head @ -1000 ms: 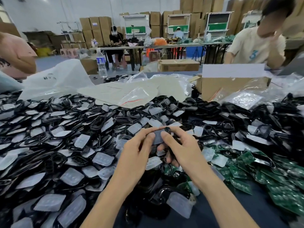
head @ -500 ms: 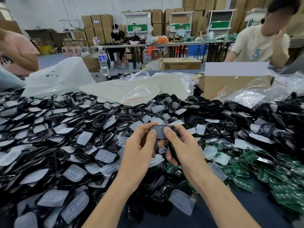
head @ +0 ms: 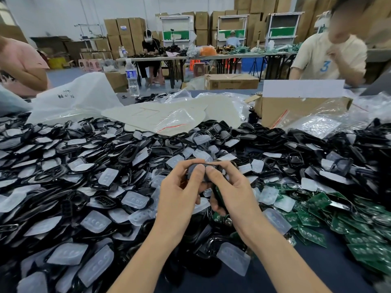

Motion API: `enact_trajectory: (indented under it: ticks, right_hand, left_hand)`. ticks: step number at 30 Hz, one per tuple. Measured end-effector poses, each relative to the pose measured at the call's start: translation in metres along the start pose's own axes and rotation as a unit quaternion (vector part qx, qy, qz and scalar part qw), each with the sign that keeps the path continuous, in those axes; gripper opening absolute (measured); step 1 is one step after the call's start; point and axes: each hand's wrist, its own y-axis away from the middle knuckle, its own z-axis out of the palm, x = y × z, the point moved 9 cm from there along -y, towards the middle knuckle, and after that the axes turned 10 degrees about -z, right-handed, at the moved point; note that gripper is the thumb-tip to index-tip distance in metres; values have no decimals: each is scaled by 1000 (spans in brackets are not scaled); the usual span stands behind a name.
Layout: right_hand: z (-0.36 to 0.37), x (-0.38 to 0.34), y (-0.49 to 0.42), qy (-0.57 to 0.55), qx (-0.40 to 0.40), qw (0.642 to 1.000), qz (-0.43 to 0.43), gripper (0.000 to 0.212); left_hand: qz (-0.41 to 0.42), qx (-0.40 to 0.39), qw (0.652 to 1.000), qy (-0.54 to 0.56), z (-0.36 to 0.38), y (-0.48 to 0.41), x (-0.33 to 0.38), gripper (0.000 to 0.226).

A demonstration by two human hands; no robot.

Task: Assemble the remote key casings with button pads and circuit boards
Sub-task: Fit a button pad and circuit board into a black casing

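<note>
Left hand [head: 179, 188] and right hand [head: 230, 187] raised together — thumbs pinching one casing [head: 195, 166].

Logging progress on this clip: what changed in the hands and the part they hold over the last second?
The thumbs closed in over the grey button pad until their tips meet, pressing on it in the black casing. The left hand and right hand kept gripping that casing, nearly in place. Nothing taken or let go; the heaps of loose pads and green circuit boards lie unchanged.
</note>
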Motion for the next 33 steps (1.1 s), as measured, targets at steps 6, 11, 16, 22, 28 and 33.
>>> enact_trajectory:
  ticks: [6,11,16,22,28,33]
  right_hand:
    - [-3,-5,0,13,1,1000,-14,8]
    - [-7,-8,-2,66,-9,997,-33,10]
    - [-19,-14,-5,186,-16,980,-64,8]
    - [-24,-11,-6,147,-26,989,-19,7]
    - [-32,-8,-6,91,19,996,13,7]
    - [-36,-9,-5,71,34,997,13,8]
  left_hand:
    - [-2,-20,1000,7,1,-2,2,19]
    - [13,-29,999,-38,-2,-4,3,28]
    - [18,-50,991,-124,-2,-4,-3,29]
    - [36,-33,989,-140,-6,-4,0,23]
    - [207,-10,918,-337,9,15,21,23]
    - [256,-10,860,-441,15,20,21,33]
